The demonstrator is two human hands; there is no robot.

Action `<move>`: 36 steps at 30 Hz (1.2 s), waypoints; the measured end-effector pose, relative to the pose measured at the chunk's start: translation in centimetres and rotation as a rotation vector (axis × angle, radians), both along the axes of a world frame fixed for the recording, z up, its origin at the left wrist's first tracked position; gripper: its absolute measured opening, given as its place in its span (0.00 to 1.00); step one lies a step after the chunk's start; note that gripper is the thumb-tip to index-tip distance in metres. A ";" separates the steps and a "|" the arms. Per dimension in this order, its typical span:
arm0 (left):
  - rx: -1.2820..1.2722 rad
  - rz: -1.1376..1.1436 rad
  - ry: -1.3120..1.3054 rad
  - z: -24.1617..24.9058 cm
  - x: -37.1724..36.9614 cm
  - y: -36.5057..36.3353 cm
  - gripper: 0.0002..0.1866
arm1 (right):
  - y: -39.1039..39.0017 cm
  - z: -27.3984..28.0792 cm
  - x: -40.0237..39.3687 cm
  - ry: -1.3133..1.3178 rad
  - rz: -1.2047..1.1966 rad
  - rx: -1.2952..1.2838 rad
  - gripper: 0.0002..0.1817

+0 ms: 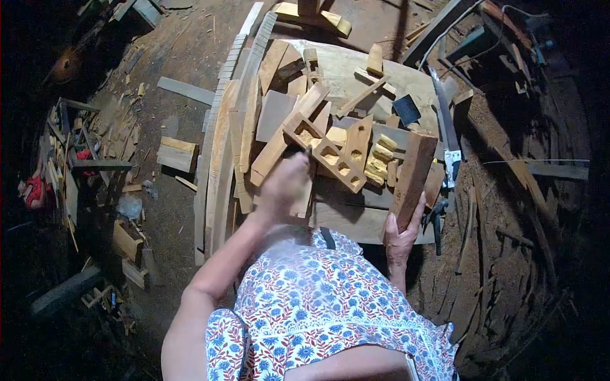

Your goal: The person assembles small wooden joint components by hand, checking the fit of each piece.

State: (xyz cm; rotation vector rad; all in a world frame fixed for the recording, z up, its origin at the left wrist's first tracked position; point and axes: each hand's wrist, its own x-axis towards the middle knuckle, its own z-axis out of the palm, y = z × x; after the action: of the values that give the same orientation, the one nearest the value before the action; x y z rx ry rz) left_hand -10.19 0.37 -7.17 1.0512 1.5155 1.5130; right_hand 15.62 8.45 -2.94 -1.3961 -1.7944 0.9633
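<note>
My right hand (403,239) grips the lower end of a thick reddish-brown wooden block (415,166), thumb on one side and fingers along the other. The block slants upward, away from me. My left hand (287,184) is smeared by motion, and I cannot tell whether its fingers hold anything. It is close to a wooden bar with square pockets (323,150), which lies diagonally over other pieces. Beneath that bar runs a plain wooden strip (274,157). Small yellowish wood pieces (380,160) lie between the pocketed bar and the block.
Long boards (222,159) line the worktable's left side. A dark square piece (406,109) and a small wedge (375,58) lie toward the back. A handsaw (445,117) lies along the right edge. Offcuts and a wooden block (177,154) lie on the dirt floor at left.
</note>
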 end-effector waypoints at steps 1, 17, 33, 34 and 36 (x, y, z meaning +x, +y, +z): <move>0.089 0.083 -0.021 2.4 -0.2 0.2 0.22 | -0.2 -0.3 0.4 0.008 -0.001 -0.033 0.43; 0.050 0.078 0.580 1.9 0.3 3.9 0.29 | -1.5 0.4 -0.7 0.084 -0.001 -0.185 0.45; 0.095 0.031 0.678 1.4 1.9 6.8 0.25 | -3.3 1.8 -2.1 0.198 0.124 -0.039 0.48; 0.087 0.021 0.659 1.5 2.0 6.8 0.25 | -3.3 0.9 -2.3 0.207 0.140 -0.019 0.48; 0.107 0.023 0.654 0.9 2.2 6.8 0.25 | -2.7 0.4 -3.0 0.025 0.209 -0.126 0.48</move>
State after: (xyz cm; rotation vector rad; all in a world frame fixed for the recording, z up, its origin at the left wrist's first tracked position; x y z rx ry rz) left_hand -8.01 7.13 -6.23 1.7104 1.8879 1.3384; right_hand 12.66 5.80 -2.54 -1.2824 -1.9176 1.2159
